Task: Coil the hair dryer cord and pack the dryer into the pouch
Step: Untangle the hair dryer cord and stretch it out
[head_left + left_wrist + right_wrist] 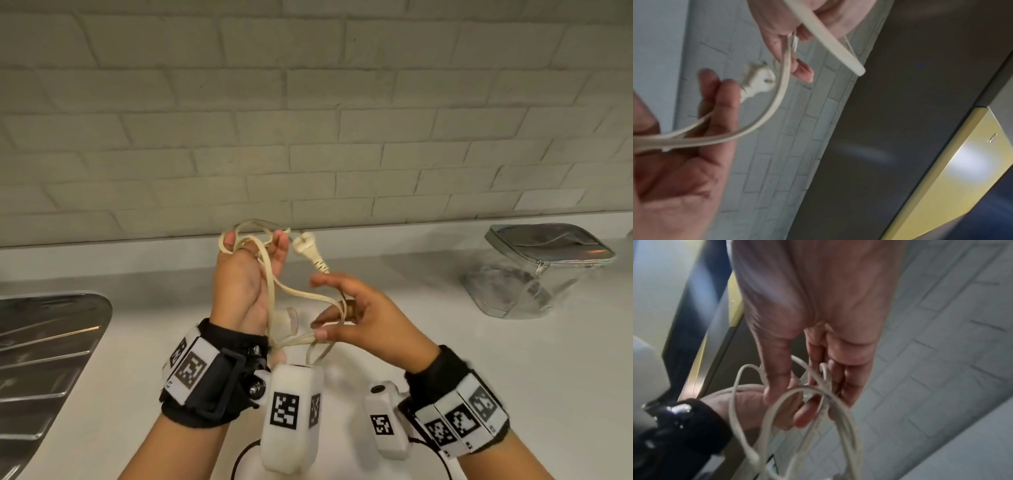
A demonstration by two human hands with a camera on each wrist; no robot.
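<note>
A cream flat cord [301, 294] hangs in loose loops round my left hand [255, 246], which stands upright with thumb and fingers spread. The cord's plug [310, 251] sticks out just right of the left thumb; it also shows in the left wrist view, plug [758, 81]. My right hand [329, 308] pinches the strands of the cord [838, 418] a little lower and to the right. The cord runs down behind the white wrist camera [291, 411]; the dryer body is hidden. The silver-and-clear pouch [548, 267] lies at the back right, untouched.
A white countertop [445, 359] runs to a grey brick wall [308, 120]. A steel sink drainboard [44, 349] is at the left edge. A small clear piece [286, 322] lies below the hands.
</note>
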